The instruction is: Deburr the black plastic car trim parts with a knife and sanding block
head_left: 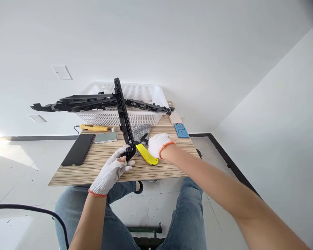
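My left hand, in a white knit glove with an orange cuff, grips the near, curved end of a long black plastic trim strip. The strip stands up and away from me, its ribbed side showing. My right hand, gloved alike, is curled over the table beside a yellow handle and a crumpled grey cloth. A small dark piece shows at its finger side. Its fingertips face away, so what they hold is hidden.
Behind stands a white plastic basket with black trim parts jutting over its rim. On the striped table lie a black tablet, a phone, a yellow corded tool, a blue card and a pale flat item.
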`<act>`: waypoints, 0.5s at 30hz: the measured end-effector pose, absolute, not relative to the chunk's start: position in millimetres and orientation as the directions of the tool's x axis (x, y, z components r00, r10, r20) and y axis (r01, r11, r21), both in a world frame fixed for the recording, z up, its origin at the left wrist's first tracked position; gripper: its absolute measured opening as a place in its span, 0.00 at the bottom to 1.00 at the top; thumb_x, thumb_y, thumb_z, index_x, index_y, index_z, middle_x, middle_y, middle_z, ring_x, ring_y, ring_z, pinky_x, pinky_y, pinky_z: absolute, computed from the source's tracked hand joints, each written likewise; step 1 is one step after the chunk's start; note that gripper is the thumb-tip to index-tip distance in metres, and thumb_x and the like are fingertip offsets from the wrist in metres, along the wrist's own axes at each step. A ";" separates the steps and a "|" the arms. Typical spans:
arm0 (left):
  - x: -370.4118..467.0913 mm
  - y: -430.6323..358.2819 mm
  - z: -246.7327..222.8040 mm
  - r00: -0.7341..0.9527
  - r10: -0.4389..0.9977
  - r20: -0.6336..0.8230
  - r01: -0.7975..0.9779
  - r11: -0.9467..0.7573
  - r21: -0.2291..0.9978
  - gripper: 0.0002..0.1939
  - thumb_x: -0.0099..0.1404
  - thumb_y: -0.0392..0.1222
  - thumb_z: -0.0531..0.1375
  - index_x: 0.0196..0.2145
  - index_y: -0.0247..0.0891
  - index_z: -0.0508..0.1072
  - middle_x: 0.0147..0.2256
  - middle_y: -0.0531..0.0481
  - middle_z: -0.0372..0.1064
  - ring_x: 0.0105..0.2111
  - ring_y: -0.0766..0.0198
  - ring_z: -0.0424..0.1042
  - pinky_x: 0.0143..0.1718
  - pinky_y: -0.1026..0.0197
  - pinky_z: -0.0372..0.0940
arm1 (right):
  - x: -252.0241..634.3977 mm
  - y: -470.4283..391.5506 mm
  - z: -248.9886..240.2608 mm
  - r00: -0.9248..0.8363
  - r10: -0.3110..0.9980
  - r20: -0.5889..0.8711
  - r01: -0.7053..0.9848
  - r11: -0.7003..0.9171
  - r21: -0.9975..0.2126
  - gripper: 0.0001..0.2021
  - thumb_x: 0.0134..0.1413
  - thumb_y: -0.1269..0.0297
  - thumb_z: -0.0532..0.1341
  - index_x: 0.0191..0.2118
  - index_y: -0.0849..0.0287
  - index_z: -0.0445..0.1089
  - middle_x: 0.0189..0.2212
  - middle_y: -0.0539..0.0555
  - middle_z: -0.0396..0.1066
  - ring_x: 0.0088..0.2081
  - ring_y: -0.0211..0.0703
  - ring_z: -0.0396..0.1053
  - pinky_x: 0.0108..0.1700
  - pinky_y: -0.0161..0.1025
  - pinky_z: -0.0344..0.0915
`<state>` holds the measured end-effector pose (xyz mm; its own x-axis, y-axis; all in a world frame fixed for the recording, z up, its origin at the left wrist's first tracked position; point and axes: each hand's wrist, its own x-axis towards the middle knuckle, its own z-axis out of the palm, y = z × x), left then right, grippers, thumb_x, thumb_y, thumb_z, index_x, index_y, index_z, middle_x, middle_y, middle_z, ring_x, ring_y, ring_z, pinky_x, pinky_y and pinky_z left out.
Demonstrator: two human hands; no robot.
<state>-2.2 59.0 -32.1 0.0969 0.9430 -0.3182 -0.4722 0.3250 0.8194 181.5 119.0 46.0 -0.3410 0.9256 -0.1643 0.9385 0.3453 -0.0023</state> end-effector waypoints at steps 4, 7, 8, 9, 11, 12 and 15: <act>2.7 54.7 -30.5 0.076 0.958 -0.278 -0.419 0.283 0.863 0.19 0.44 0.28 0.65 0.36 0.40 0.71 0.28 0.58 0.66 0.27 0.66 0.75 0.24 0.70 0.67 | 183.2 88.6 20.2 -0.168 0.984 -0.065 0.985 0.164 -0.059 0.21 0.69 0.55 0.52 0.52 0.68 0.72 0.41 0.70 0.76 0.41 0.59 0.77 0.39 0.49 0.71; 5.4 55.6 -31.0 0.071 0.956 -0.286 -0.382 0.291 0.877 0.15 0.44 0.29 0.62 0.31 0.40 0.66 0.26 0.59 0.64 0.24 0.68 0.74 0.23 0.70 0.67 | 179.6 74.8 -5.9 -0.126 0.992 -0.024 0.975 0.120 -0.187 0.31 0.61 0.42 0.60 0.58 0.64 0.68 0.45 0.67 0.75 0.46 0.59 0.75 0.43 0.47 0.70; 5.7 56.7 -31.5 0.066 0.952 -0.298 -0.380 0.300 0.875 0.14 0.44 0.29 0.62 0.30 0.40 0.65 0.25 0.59 0.63 0.23 0.68 0.74 0.22 0.70 0.67 | 178.6 72.6 -13.4 -0.130 0.991 -0.014 0.969 0.124 -0.216 0.31 0.59 0.43 0.61 0.59 0.62 0.68 0.46 0.65 0.75 0.47 0.58 0.74 0.44 0.47 0.70; 5.6 57.9 -32.5 0.063 0.948 -0.311 -0.385 0.310 0.869 0.14 0.44 0.29 0.62 0.29 0.40 0.65 0.24 0.59 0.63 0.22 0.68 0.73 0.21 0.70 0.67 | 178.0 71.6 -20.0 -0.130 0.991 -0.004 0.963 0.125 -0.239 0.29 0.60 0.45 0.62 0.59 0.60 0.68 0.46 0.64 0.75 0.47 0.58 0.74 0.44 0.46 0.69; 4.1 60.3 -35.9 0.067 0.941 -0.333 -0.408 0.330 0.851 0.13 0.44 0.32 0.62 0.30 0.39 0.67 0.26 0.56 0.67 0.22 0.65 0.75 0.21 0.67 0.69 | 178.4 71.9 -29.9 -0.110 0.994 0.011 0.952 0.108 -0.287 0.26 0.62 0.52 0.61 0.61 0.59 0.68 0.46 0.63 0.75 0.46 0.56 0.74 0.44 0.46 0.69; 2.9 61.2 -38.1 0.070 0.940 -0.335 -0.424 0.332 0.843 0.13 0.45 0.33 0.63 0.32 0.38 0.69 0.30 0.53 0.70 0.22 0.63 0.76 0.21 0.65 0.71 | 179.7 72.7 -33.6 -0.085 0.996 0.017 0.943 0.085 -0.322 0.25 0.62 0.54 0.60 0.61 0.59 0.67 0.46 0.63 0.76 0.46 0.56 0.74 0.45 0.46 0.69; -0.5 62.3 -43.4 0.069 0.945 -0.320 -0.466 0.314 0.827 0.13 0.54 0.41 0.64 0.39 0.36 0.73 0.40 0.43 0.76 0.26 0.59 0.78 0.24 0.61 0.74 | 189.1 74.6 -41.4 0.045 0.995 0.087 0.851 0.007 -0.526 0.26 0.61 0.57 0.59 0.62 0.61 0.67 0.47 0.63 0.76 0.47 0.54 0.74 0.49 0.47 0.68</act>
<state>-0.5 62.3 -43.4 0.0688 0.9449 -0.3201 -0.4663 0.3141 0.8270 189.1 74.6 -41.4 0.0451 0.9952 0.0869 0.8506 0.0074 -0.5257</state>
